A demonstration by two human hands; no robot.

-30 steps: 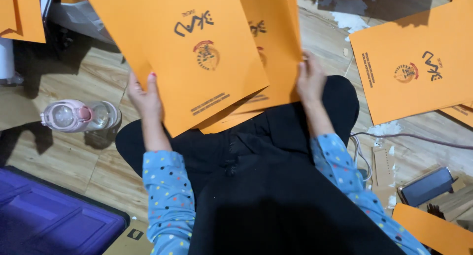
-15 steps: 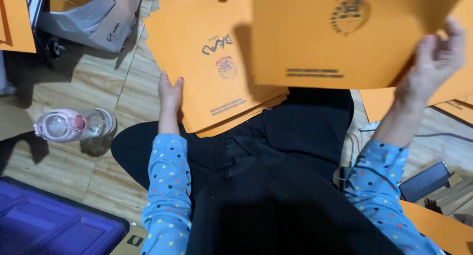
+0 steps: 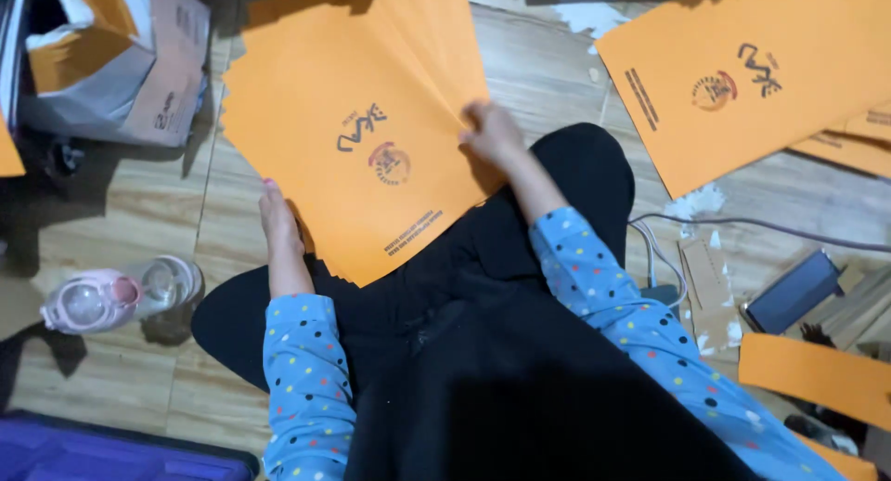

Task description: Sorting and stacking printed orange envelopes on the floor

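Sitting cross-legged: person in a dotted blue sleeve, black lap.
Left hand: fingers together, flat against the near-left edge of the orange envelope stack, as before.
Right hand: lowered since half a second ago, now curled, pinching the stack's right edge.
Single envelope: no longer raised; lying far right on the floor.

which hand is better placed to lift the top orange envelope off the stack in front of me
Probably right. The right hand already rests on the top envelope's right edge, while the left hand sits at the stack's lower left edge, steadying it.
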